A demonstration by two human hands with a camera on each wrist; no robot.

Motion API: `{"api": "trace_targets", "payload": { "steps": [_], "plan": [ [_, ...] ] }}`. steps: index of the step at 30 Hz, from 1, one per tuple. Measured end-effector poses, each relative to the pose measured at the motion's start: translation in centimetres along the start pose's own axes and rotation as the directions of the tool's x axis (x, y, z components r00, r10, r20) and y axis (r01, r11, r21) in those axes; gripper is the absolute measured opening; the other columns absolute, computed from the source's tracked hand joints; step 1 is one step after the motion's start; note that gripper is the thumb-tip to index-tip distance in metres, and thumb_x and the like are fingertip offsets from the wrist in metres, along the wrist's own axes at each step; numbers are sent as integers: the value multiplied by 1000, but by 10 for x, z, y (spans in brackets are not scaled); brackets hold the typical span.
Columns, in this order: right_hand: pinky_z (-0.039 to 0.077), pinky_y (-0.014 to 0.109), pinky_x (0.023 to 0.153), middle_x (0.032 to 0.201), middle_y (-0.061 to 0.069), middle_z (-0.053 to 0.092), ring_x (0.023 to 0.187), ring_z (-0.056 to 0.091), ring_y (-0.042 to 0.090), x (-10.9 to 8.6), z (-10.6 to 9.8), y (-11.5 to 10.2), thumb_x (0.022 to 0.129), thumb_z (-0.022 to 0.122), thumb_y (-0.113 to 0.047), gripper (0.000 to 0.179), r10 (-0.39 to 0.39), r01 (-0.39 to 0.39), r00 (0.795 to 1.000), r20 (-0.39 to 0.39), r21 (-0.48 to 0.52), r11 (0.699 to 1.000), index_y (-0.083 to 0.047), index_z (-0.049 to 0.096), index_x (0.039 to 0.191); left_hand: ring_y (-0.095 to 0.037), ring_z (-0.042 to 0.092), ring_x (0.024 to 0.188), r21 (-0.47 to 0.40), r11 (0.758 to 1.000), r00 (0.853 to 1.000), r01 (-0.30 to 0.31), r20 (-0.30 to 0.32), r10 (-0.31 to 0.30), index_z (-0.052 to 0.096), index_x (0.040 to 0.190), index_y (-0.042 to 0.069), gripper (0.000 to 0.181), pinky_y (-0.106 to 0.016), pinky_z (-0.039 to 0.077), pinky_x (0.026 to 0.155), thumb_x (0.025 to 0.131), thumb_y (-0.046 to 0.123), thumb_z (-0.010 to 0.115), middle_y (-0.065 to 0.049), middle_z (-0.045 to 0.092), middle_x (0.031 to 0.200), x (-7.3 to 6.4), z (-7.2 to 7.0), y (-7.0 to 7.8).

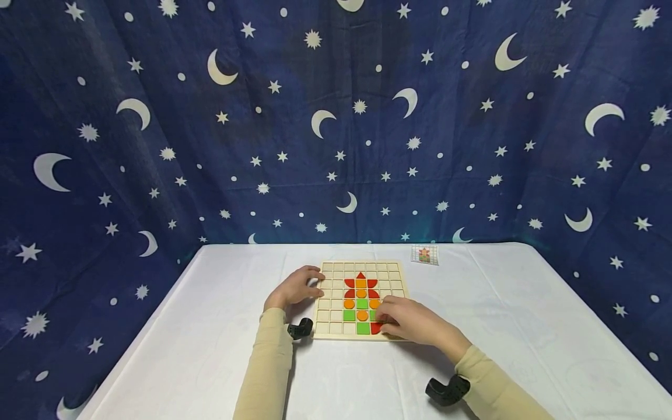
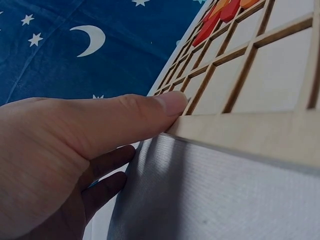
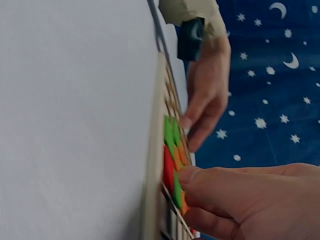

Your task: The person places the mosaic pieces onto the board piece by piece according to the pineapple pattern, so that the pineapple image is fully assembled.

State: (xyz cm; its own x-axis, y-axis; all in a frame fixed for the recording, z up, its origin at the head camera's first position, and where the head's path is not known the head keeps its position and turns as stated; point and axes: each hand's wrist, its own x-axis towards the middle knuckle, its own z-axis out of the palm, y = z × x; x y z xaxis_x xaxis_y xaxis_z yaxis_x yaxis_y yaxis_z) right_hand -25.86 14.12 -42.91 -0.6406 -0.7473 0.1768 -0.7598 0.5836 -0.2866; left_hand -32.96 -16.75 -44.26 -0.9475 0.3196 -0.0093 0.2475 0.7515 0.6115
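Observation:
A light wooden grid board lies on the table with flat red, orange and green pieces in its middle columns. My left hand is at the board's left side. Its thumb rests on the wooden rim, and the other fingers stay outside the edge. Over the front right of the pieces is my right hand, thumb and fingertips at a red rounded piece and a green square that they partly cover. From the right wrist, the thumb touches the pieces; the fingers hide what lies under them.
A small pattern card with a similar coloured figure on a grid lies behind the board to the right. White cloth covers the table. A dark blue curtain with moons and stars hangs behind and at the sides.

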Motion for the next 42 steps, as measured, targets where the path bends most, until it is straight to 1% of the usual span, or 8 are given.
{"api": "trace_targets", "payload": {
  "steps": [4,10,13,18,26,29,34,42],
  "plan": [
    [51,27,71,92,-8,59,77,51,4,-10,-14,8,88,72,-15,13,72,-72,997,27,26,997,-13,70,100,-34,41,135,19,1000,1000,-24,2,24,66,124,6,42,-47,32,113,85,17,76,-16,47,143,0,0,-1],
    [48,26,66,89,-8,57,75,51,7,-31,-33,28,87,73,-13,18,141,-153,983,122,104,983,-11,70,104,-35,41,135,29,999,999,-32,6,32,66,125,6,43,-48,33,112,86,17,76,-16,47,143,0,-1,-3],
    [47,25,66,87,-7,57,74,51,7,-42,-40,40,85,74,-14,22,170,-193,974,151,152,969,-9,69,105,-36,42,134,34,999,999,-39,1,39,66,125,6,42,-49,33,112,85,17,76,-16,48,142,1,-2,-5],
    [47,25,66,88,-5,57,76,51,9,-57,-45,52,79,79,-16,27,215,-246,961,171,183,952,-9,67,102,-36,42,133,26,999,999,-44,-4,44,66,124,5,42,-50,34,111,85,16,76,-17,48,142,0,-3,-5],
    [43,23,63,80,-6,54,71,47,6,-67,-44,58,75,79,-9,23,204,-250,951,232,189,950,-13,63,91,-35,42,134,25,999,999,-33,4,33,65,125,5,43,-48,33,112,86,17,76,-16,48,143,0,-2,-4],
    [42,23,62,77,-8,53,70,46,4,-67,-42,58,76,77,-6,20,203,-249,952,231,191,949,-14,62,88,-35,42,134,21,999,999,-34,5,34,65,125,6,42,-48,33,112,86,16,76,-15,48,143,0,-1,-4],
    [41,23,61,74,-10,51,68,45,2,-67,-40,59,80,76,-10,16,195,-235,958,209,189,953,-14,61,85,-36,43,133,30,998,999,-54,3,54,66,124,4,41,-49,34,111,85,15,76,-17,48,141,0,0,-5],
    [44,25,65,80,-10,53,73,47,5,-68,-41,60,81,76,-9,23,204,-244,950,234,158,957,-15,66,101,-36,42,133,33,998,998,-60,1,60,66,124,4,41,-49,33,112,85,15,76,-17,48,141,1,1,-5]
  ]
}}
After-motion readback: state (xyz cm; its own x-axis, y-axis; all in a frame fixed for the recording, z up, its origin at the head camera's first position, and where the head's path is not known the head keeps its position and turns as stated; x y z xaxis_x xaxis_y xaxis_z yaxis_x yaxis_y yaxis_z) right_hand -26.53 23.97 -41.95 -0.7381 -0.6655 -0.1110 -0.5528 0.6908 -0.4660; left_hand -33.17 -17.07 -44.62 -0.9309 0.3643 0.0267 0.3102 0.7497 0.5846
